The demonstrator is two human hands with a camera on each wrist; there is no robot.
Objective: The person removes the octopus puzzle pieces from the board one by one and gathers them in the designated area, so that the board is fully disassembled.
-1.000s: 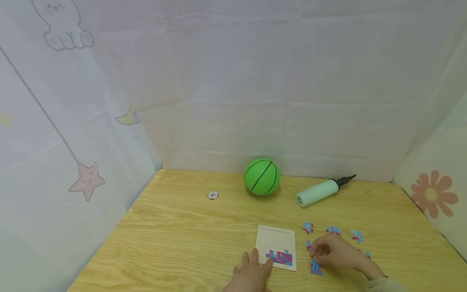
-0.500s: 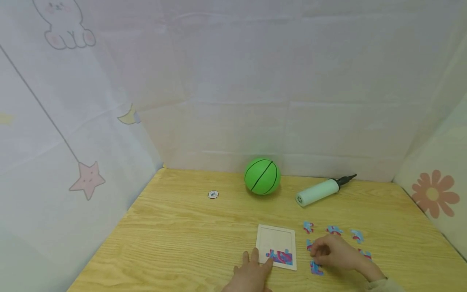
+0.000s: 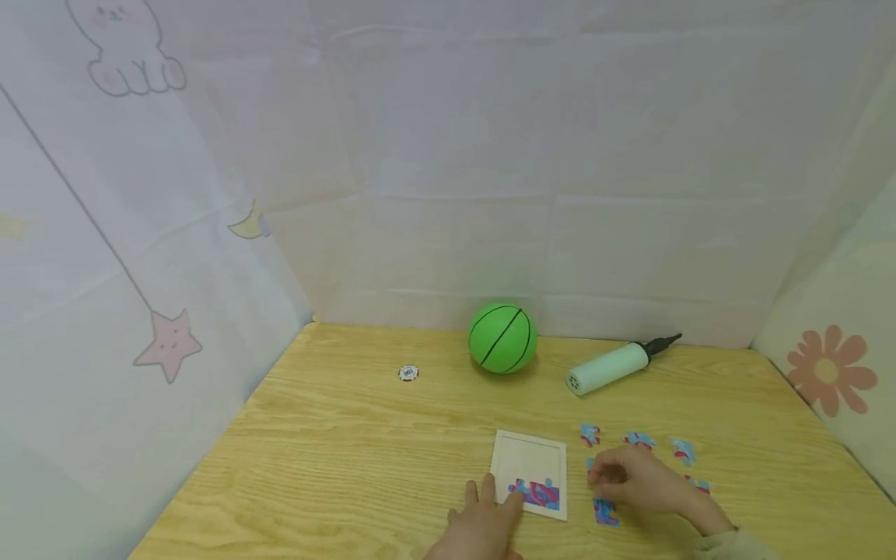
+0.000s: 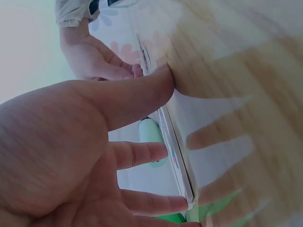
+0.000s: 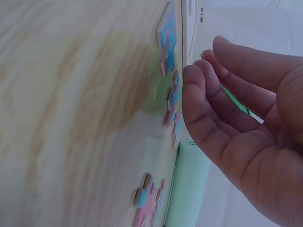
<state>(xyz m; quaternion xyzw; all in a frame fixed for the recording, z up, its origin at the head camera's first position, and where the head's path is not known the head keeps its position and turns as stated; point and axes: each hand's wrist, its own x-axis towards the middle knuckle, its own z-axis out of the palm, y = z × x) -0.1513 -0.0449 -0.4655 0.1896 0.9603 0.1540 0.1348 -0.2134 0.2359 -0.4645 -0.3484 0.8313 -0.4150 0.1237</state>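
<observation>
My left hand (image 3: pixel 478 523) lies with spread fingers at the lower left of a pale puzzle tray (image 3: pixel 565 481), fingertips on its edge. In the left wrist view, its straight fingers reach the tray's side (image 4: pixel 179 158). Joined blue and purple puzzle pieces (image 3: pixel 544 495) fill the tray's lower right. To the right, my right hand (image 3: pixel 640 478) hovers over loose pieces, fingers loosely curled. The right wrist view shows its thumb apart from the fingers and nothing between them. Just below its fingertips is a loose puzzle piece (image 3: pixel 606 512); another (image 3: pixel 590 468) is partly hidden by the hand.
More loose pieces lie beyond the right hand, including a puzzle piece (image 3: pixel 590 435) near the tray and one (image 3: pixel 684 451) farther right. Behind stand a green ball (image 3: pixel 502 339) and a mint hand pump (image 3: pixel 607 369). A poker chip (image 3: pixel 409 373) lies at the back left.
My right hand has shifted slightly left over the loose pieces. The left hand stays at the tray, and the joined pieces have not moved.
</observation>
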